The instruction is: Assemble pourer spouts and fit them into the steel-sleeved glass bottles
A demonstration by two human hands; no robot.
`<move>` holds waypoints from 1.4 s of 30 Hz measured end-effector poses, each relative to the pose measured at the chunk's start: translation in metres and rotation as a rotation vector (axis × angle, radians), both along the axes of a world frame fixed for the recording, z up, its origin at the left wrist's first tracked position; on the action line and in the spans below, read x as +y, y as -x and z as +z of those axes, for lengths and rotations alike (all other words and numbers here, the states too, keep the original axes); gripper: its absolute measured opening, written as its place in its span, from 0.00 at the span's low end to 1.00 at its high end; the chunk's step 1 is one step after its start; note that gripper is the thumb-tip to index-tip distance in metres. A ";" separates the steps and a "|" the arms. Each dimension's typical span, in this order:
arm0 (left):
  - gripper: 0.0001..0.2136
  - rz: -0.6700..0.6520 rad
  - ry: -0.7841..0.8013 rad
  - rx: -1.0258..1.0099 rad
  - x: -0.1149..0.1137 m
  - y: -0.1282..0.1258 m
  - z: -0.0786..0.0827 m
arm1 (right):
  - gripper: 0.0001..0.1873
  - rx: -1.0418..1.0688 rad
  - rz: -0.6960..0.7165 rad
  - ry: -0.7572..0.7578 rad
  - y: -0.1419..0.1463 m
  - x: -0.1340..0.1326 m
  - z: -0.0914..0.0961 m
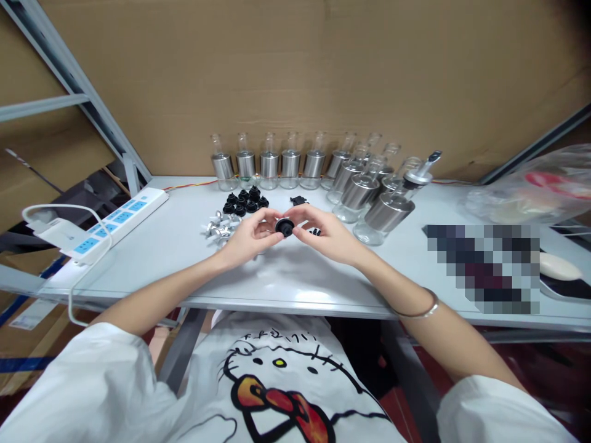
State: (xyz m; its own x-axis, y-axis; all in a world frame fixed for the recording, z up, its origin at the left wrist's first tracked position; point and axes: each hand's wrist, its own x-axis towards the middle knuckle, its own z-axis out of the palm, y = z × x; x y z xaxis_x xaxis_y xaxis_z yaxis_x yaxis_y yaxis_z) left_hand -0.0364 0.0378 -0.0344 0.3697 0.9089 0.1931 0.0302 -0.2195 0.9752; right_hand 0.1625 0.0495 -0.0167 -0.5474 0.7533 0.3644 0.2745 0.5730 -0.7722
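Both of my hands meet over the middle of the white table [152,246]. My left hand [249,237] and my right hand [323,234] pinch a small black round stopper [284,227] between their fingertips. Just behind them lies a cluster of several more black stoppers [244,202]. A pile of small silver spout parts [219,226] rests left of my left hand. Several glass bottles with steel sleeves [268,165] stand in a row along the back. One bottle at the right [390,212] carries a fitted pourer spout [422,171].
A white and blue power strip [117,220] lies at the table's left edge with its cable hanging down. A clear plastic bag [535,187] sits at the far right, beside a blurred-out patch. Cardboard forms the back wall. Grey metal shelf struts rise at the left.
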 end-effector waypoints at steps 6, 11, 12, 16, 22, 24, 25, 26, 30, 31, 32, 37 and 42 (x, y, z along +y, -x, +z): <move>0.15 -0.011 0.052 -0.048 -0.005 -0.005 0.000 | 0.12 -0.004 -0.002 0.002 0.000 -0.001 0.000; 0.14 -0.019 0.016 -0.024 -0.005 -0.004 0.000 | 0.15 -0.003 0.000 0.016 0.002 -0.002 -0.001; 0.14 -0.033 0.004 -0.019 -0.004 -0.003 -0.001 | 0.15 -0.002 -0.003 0.016 0.002 -0.002 -0.001; 0.13 -0.095 -0.016 -0.010 -0.004 -0.002 -0.001 | 0.14 0.004 0.001 0.025 0.003 -0.003 0.001; 0.14 -0.083 -0.025 -0.023 -0.007 -0.003 0.000 | 0.13 0.007 0.043 0.076 0.002 -0.004 0.001; 0.14 -0.092 -0.021 -0.034 -0.007 -0.004 -0.001 | 0.12 0.011 0.069 0.125 0.001 -0.003 -0.001; 0.14 -0.100 -0.019 -0.037 -0.008 -0.004 -0.001 | 0.12 0.018 0.083 0.148 0.001 -0.003 -0.001; 0.14 -0.105 -0.018 -0.040 -0.008 -0.004 -0.001 | 0.11 0.025 0.093 0.164 0.001 -0.003 -0.002; 0.16 -0.107 -0.021 -0.031 -0.007 -0.003 -0.003 | 0.11 0.040 0.107 0.204 0.000 -0.003 -0.002; 0.16 -0.106 -0.022 -0.022 -0.007 -0.003 -0.003 | 0.11 0.047 0.118 0.220 0.000 -0.003 -0.002; 0.16 -0.103 -0.024 -0.016 -0.007 -0.002 -0.003 | 0.11 0.058 0.134 0.240 0.000 -0.003 -0.002; 0.18 -0.154 -0.039 -0.017 -0.008 -0.002 -0.001 | 0.12 0.103 0.185 0.310 0.001 -0.006 -0.001; 0.19 -0.190 -0.053 -0.017 -0.007 -0.001 0.001 | 0.12 0.087 0.185 0.289 0.002 -0.008 0.001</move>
State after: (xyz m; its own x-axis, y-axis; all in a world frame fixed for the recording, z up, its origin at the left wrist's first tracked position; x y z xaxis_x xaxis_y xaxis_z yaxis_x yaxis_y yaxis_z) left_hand -0.0351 0.0303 -0.0331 0.5301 0.8114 0.2461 -0.0328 -0.2704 0.9622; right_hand 0.1604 0.0417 -0.0154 -0.6604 0.7233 0.2017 0.1130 0.3613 -0.9256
